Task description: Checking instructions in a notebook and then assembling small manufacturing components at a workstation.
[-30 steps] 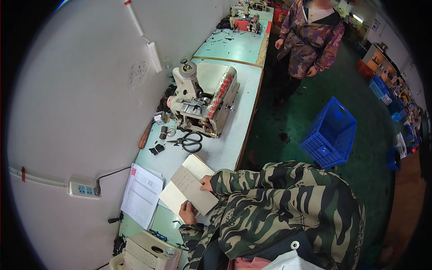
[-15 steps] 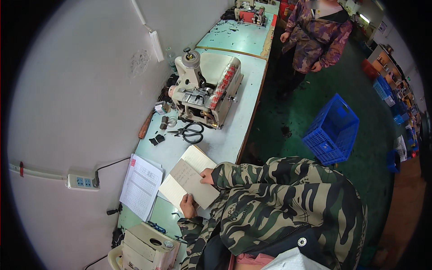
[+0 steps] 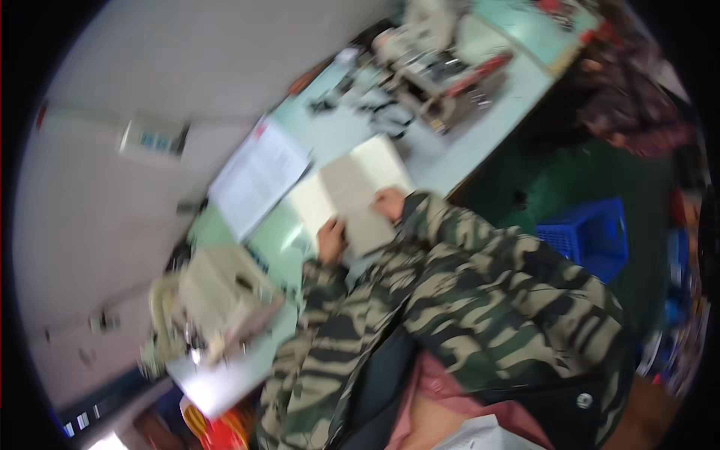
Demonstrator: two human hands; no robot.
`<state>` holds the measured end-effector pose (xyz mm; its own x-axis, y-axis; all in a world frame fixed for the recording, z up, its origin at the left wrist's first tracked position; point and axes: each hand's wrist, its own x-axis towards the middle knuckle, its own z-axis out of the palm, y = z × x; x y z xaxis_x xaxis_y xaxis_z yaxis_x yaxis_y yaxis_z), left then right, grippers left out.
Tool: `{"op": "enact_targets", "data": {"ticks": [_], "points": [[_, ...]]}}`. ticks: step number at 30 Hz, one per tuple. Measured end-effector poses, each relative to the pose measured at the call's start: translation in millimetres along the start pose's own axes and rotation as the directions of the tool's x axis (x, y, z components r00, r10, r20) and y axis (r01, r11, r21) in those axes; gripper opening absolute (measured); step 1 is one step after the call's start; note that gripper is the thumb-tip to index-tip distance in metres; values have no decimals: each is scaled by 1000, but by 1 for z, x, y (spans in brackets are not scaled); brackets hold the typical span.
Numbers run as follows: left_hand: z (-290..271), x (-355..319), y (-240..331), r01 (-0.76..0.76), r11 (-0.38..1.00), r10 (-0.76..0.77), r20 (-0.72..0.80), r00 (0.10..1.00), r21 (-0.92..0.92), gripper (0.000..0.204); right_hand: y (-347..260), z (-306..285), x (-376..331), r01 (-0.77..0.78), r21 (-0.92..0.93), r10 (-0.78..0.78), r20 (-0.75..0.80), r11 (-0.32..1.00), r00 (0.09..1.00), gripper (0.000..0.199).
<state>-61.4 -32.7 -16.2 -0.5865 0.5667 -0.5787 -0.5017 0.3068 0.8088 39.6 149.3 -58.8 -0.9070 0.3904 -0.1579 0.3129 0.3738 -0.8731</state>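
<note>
An open notebook point(image 3: 306, 204) with cream pages lies on the bench, and a greyish-brown sheet of card point(image 3: 346, 186) rests across it. My left hand point(image 3: 331, 240) closes on the near left edge of the card, over the notebook's left page. At the card's right edge is my right hand point(image 3: 388, 204), its fingers curled in and pressed on it. Motion blur hides the exact finger contacts. Left of the notebook are printed paper sheets point(image 3: 259, 180). Black-handled scissors point(image 3: 391, 118) lie beyond it.
A cream sewing-type machine point(image 3: 442, 71) stands at the far end, another point(image 3: 225, 289) at near left. A socket strip point(image 3: 154, 140) is on the wall. Right of the bench, a blue crate point(image 3: 585, 236) sits on the green floor; another person point(image 3: 637, 105) stands far right.
The whole view has swung and blurred; bench and notebook now slant more, and the near machine shows more fully. My hands keep their places on the card.
</note>
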Motion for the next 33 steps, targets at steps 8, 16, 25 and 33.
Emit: {"op": "enact_targets", "data": {"ticks": [8, 16, 25, 33], "points": [[5, -3, 2, 40, 973, -38, 13, 999, -225, 22, -24, -21, -9, -367, 433, 297, 221, 823, 929, 26], [5, -5, 4, -3, 953, 5, 5, 1000, -304, 19, -40, -27, -12, -485, 488, 359, 332, 726, 872, 26], [6, -7, 5, 47, 965, -38, 37, 999, -257, 22, -41, -29, -15, -519, 467, 395, 342, 715, 853, 28], [4, -8, 5, 39, 962, -27, 47, 999, -269, 22, -42, -28, -15, -518, 455, 390, 349, 724, 852, 27]]}}
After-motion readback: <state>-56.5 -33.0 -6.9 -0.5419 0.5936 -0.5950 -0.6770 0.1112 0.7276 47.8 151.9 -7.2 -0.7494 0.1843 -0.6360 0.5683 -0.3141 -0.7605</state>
